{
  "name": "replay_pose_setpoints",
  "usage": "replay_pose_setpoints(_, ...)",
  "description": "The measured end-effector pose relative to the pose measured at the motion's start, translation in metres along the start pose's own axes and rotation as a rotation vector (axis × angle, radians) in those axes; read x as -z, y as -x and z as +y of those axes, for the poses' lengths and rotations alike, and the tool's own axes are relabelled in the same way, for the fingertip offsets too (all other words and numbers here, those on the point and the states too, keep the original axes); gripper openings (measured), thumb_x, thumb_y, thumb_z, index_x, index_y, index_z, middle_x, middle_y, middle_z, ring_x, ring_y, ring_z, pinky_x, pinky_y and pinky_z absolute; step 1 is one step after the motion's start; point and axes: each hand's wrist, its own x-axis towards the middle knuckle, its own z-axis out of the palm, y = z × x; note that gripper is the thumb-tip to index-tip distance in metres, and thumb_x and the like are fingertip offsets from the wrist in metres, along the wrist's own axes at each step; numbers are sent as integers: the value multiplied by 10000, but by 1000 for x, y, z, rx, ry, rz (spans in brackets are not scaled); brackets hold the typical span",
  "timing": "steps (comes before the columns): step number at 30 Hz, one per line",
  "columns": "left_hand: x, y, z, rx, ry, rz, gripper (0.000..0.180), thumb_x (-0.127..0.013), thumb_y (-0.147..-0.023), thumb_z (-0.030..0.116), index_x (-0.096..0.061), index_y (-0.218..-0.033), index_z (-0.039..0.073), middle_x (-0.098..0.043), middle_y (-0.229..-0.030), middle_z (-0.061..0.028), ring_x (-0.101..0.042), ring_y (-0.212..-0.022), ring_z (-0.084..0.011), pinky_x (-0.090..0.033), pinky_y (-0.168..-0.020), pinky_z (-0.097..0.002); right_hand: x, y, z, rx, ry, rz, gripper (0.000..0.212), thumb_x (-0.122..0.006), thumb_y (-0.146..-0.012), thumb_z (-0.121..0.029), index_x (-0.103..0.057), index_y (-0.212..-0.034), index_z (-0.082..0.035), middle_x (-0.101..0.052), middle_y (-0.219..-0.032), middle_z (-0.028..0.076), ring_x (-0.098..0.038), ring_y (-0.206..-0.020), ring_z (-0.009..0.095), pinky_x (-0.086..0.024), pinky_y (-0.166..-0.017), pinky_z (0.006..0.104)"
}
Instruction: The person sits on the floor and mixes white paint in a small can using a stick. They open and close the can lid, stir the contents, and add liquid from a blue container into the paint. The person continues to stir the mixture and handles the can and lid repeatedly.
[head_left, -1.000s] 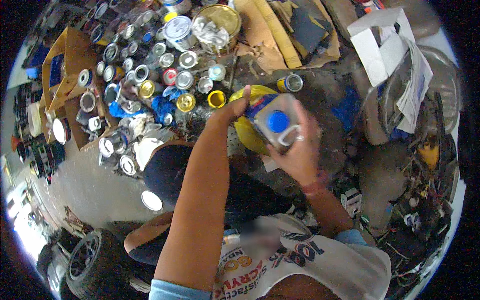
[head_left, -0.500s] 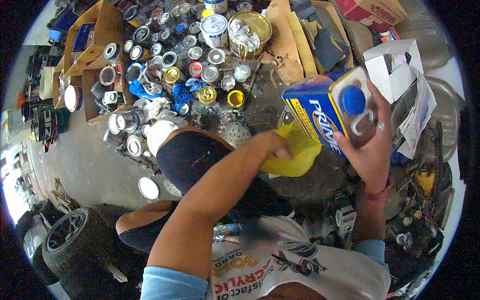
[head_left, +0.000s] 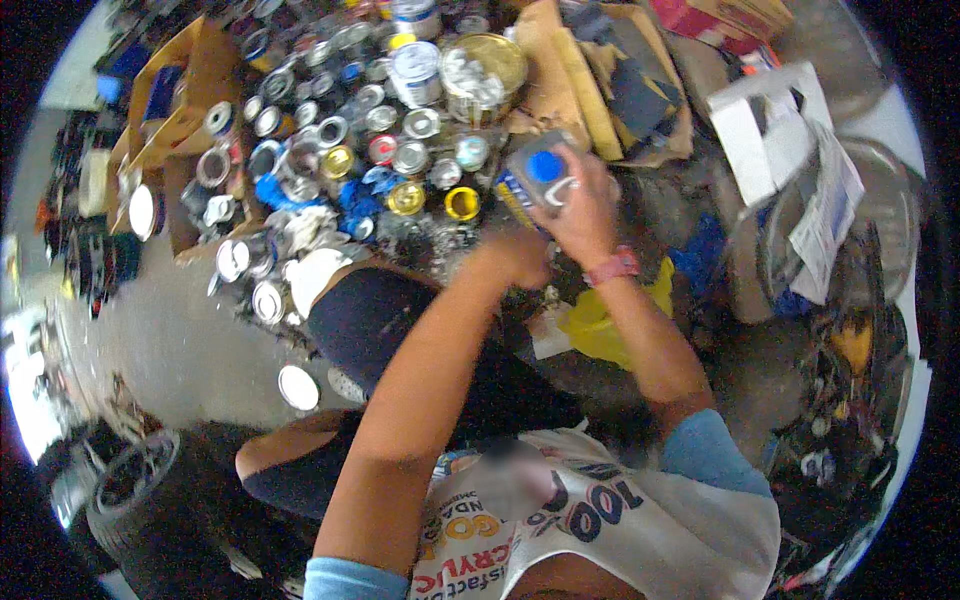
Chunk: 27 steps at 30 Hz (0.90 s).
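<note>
My right hand (head_left: 588,208) is closed around the top of a rectangular metal can (head_left: 518,190) with blue and yellow sides, a blue screw cap (head_left: 546,166) and a pale loop handle. The can is held tilted over the floor, close to the open paint cans. Just below it, my left hand (head_left: 518,260) is curled with the knuckles up. Whether anything lies in its fingers is hidden. A crumpled yellow plastic bag (head_left: 600,328) rests beneath my right forearm, apart from both hands.
Many open paint cans and lids crowd the floor ahead, including a yellow-rimmed can (head_left: 462,204) and a large gold tin (head_left: 505,62). Cardboard boxes (head_left: 180,95) stand at left. Cardboard scraps (head_left: 545,75), a white box (head_left: 768,135) and newspaper (head_left: 828,220) lie at right. A wheel (head_left: 135,475) is lower left.
The can has moved left and away from me in my right hand, nearer the paint cans. My left hand has let go of the yellow bag, which now lies on the floor.
</note>
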Motion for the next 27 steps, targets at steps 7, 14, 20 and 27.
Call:
replay_pose_setpoints(7, 22, 12, -26, 171, 38, 900, 534, -759, -944, 244, -643, -1451, 121, -683, -1381, -192, -707, -1202, -392, -606, -995, -481, -59, 42, 13, -92, 88, -31, 1046, -972, -685, -254, -457, -1591, -164, -496, -1521, 225, -501, -1355, 482, -400, -1142, 599)
replay_pose_setpoints(14, 17, -15, -24, 164, 45, 635, 519, -794, -942, 287, -677, -1426, 141, -612, -1501, -196, -650, -1291, -425, -564, -1075, -496, -52, 62, 55, -254, -272, 71, 950, -933, -751, -199, -455, -1555, -35, -572, -1489, 214, -531, -1379, 427, -404, -1207, 524)
replay_pose_setpoints(20, 13, -18, -19, 254, -26, 632, 526, -863, -859, 267, -707, -1337, 111, -604, -1461, -269, -653, -1267, -454, -571, -1052, -500, -95, 38, 176, -458, -140, 375, 1003, -967, -739, -202, -424, -1562, -24, -583, -1468, 214, -544, -1389, 425, -422, -1207, 504)
replay_pose_setpoints(27, 3, -26, -28, 197, -66, 723, 519, -873, -810, 209, -712, -1292, 102, -636, -1347, -261, -682, -1187, -445, -588, -1006, -516, -117, 48, 209, -446, -68, 106, 823, -906, -746, -24, -533, -1475, -103, -639, -1411, 197, -629, -1306, 427, -537, -1073, 472)
